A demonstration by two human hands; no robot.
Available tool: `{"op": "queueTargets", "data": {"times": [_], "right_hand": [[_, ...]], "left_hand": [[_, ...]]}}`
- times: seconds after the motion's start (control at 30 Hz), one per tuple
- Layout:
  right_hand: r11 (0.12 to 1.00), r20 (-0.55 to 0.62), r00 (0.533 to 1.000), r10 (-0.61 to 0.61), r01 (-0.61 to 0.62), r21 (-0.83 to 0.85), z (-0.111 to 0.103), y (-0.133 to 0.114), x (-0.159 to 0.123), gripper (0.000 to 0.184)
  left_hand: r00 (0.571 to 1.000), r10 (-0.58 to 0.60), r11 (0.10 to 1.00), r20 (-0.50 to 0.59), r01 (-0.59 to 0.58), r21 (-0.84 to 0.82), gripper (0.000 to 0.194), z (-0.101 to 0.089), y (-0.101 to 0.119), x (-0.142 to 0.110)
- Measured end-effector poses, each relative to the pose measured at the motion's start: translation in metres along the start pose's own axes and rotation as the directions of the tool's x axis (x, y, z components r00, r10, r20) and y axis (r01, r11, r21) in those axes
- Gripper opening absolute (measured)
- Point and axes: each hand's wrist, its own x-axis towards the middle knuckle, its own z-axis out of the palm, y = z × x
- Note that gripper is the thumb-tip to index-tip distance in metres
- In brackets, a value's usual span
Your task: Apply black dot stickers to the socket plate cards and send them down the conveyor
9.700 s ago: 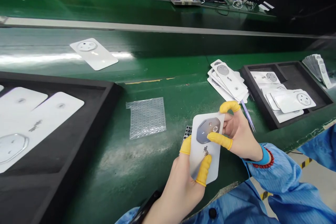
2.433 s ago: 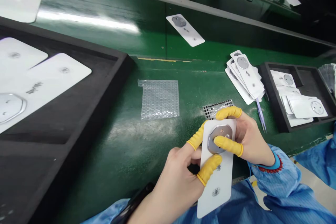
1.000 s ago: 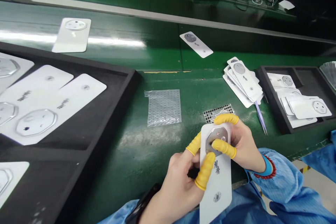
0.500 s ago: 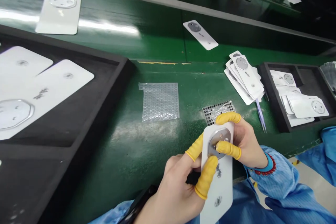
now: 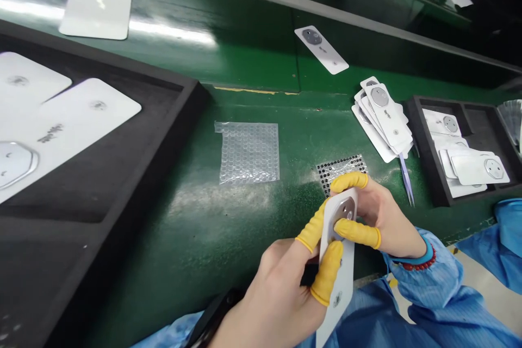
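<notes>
Between both hands I hold a white phone back cover [image 5: 346, 269] with a round silver-grey camera plate at its upper end. It is tilted, so its face shows narrowly. My left hand [image 5: 281, 283] grips its left edge, with yellow finger cots on thumb and forefinger. My right hand [image 5: 381, 212] pinches the upper end, thumb pressed on the camera plate and forefinger behind the top edge; both wear yellow cots. Just behind the cover lies a clear sheet with rows of black dots [image 5: 342, 166]. The purple tweezers [image 5: 406, 179] rest to its right.
Bubble wrap [image 5: 249, 152] lies mid-bench. A stack of phone back covers [image 5: 385, 119] sits beside the right-hand black tray [image 5: 426, 166], which holds several more. A large black tray [image 5: 153, 168] with covers fills the left. Single covers [image 5: 322, 51] lie farther back. A blue sleeve [image 5: 508, 228] appears at far right.
The held phone back cover has turned, its face now seen more edge-on. Both hands keep their grip on it. The view has shifted slightly.
</notes>
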Motion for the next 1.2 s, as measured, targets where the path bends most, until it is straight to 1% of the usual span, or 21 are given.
{"op": "queueTargets", "data": {"times": [0.07,0.13,0.23,0.3,0.4,0.5,0.57,0.63,0.7,0.8,0.9,1.03,1.1,1.2], "right_hand": [[0.999,0.026,0.999,0.029,-0.030,0.016,0.000,-0.002,0.001,0.032],[1.000,-0.028,1.000,0.013,-0.013,0.018,0.003,-0.003,0.001,0.032],[0.996,-0.155,0.985,-0.080,0.076,-0.036,0.009,0.000,0.000,0.031],[0.990,-0.185,0.973,-0.136,0.125,-0.072,0.013,0.002,-0.002,0.029],[0.982,-0.200,0.965,-0.170,0.149,-0.117,0.017,0.005,-0.005,0.030],[0.964,-0.271,0.936,-0.226,0.175,-0.201,0.021,0.008,-0.006,0.030],[0.952,-0.298,0.918,-0.260,0.192,-0.239,0.022,0.009,-0.007,0.029],[0.964,-0.270,0.935,-0.230,0.180,-0.196,0.021,0.010,-0.006,0.031],[0.985,-0.216,0.963,-0.161,0.143,-0.098,0.019,0.010,-0.005,0.035],[0.993,-0.165,0.979,-0.115,0.117,-0.001,0.016,0.011,-0.004,0.037],[0.994,-0.170,0.979,-0.113,0.113,-0.007,0.015,0.013,-0.005,0.038],[0.991,-0.181,0.975,-0.128,0.121,-0.050,0.017,0.012,-0.005,0.040],[0.988,-0.191,0.971,-0.144,0.131,-0.078,0.019,0.011,-0.006,0.038],[0.985,-0.198,0.969,-0.146,0.124,-0.118,0.018,0.007,-0.007,0.032]], "left_hand": [[1.000,-0.010,1.000,-0.006,0.010,-0.007,0.011,0.001,-0.001,0.000],[1.000,-0.025,0.998,-0.009,0.024,-0.054,0.010,0.002,-0.003,0.000],[0.999,-0.049,0.982,-0.003,0.048,-0.184,0.010,0.002,-0.003,0.002],[0.999,-0.051,0.970,-0.020,0.045,-0.240,0.014,0.002,-0.002,0.004],[0.998,-0.052,0.972,-0.046,0.040,-0.232,0.020,0.001,-0.001,0.004],[0.998,-0.051,0.979,-0.042,0.041,-0.198,0.023,0.003,-0.002,0.002],[0.998,-0.039,0.977,-0.045,0.029,-0.209,0.020,0.003,-0.003,0.002],[0.998,-0.029,0.971,-0.059,0.014,-0.237,0.015,0.002,-0.003,0.005],[0.997,-0.027,0.969,-0.069,0.009,-0.248,0.013,0.000,-0.002,0.009],[0.995,-0.011,0.976,-0.095,-0.010,-0.216,0.015,-0.002,0.000,0.014],[0.994,-0.003,0.974,-0.113,-0.022,-0.225,0.018,-0.001,0.000,0.016],[0.995,-0.036,0.962,-0.092,0.009,-0.274,0.017,0.003,-0.002,0.013],[0.995,-0.034,0.965,-0.097,0.008,-0.262,0.017,0.004,-0.003,0.012],[0.994,0.011,0.980,-0.112,-0.033,-0.196,0.019,0.004,-0.003,0.011]]}}
